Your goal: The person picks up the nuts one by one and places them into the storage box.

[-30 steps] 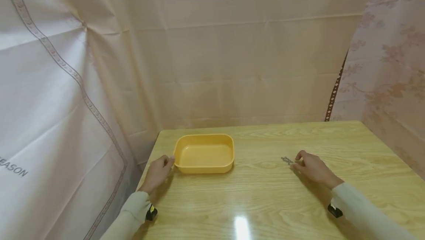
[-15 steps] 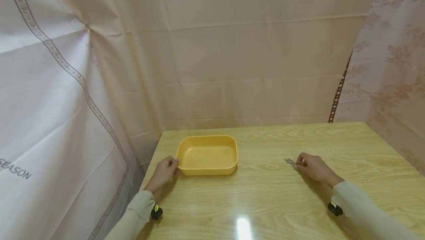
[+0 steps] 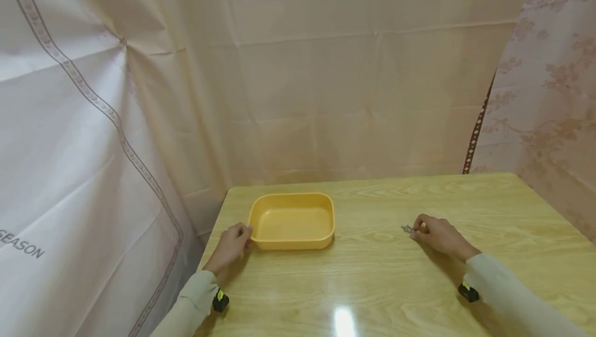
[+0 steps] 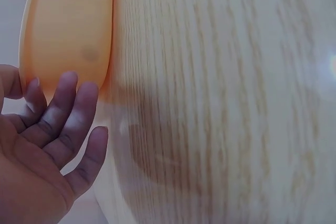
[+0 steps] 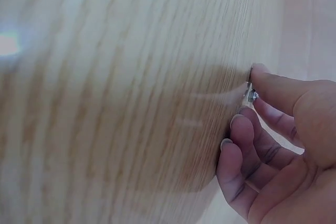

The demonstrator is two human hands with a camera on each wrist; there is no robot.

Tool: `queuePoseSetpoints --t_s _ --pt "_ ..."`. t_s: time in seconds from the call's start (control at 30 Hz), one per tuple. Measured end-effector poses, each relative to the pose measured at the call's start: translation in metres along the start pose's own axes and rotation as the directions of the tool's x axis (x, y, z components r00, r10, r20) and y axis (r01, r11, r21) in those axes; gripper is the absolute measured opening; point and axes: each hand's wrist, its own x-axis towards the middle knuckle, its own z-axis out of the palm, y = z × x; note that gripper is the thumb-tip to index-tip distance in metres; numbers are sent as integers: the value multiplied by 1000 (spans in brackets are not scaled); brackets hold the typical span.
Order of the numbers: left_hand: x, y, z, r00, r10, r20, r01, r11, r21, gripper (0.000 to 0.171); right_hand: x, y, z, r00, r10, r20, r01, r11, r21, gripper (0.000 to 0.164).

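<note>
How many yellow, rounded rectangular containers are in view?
1: the yellow, rounded rectangular container stands on the pale wood-grain table, the left hand touching its near left corner.

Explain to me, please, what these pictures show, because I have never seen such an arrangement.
There is no robot here: a person works with two bare hands. The wide view comes from a camera on the head, looking forward and down. The two close views come from wrist cameras, each looking at its own hand's work. On the table, with its wood-like grain, stands a yellow tray. The left hand holds it at its left end. Farther right, the right hand touches a small shiny thing, too small to name; whether it is pinched, I cannot tell.
</note>
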Motion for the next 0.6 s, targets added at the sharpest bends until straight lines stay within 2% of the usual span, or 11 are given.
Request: queuePoseSetpoints --t_s 0.4,0.6 --pt "-1 -5 -3 1000 19 10 -19 1000 -9 32 5 -4 1 998 31 55 -34 998 45 22" --pt "-2 -3 -3 999 23 25 -22 999 -31 33 6 -5 -2 998 39 58 -42 998 50 20"
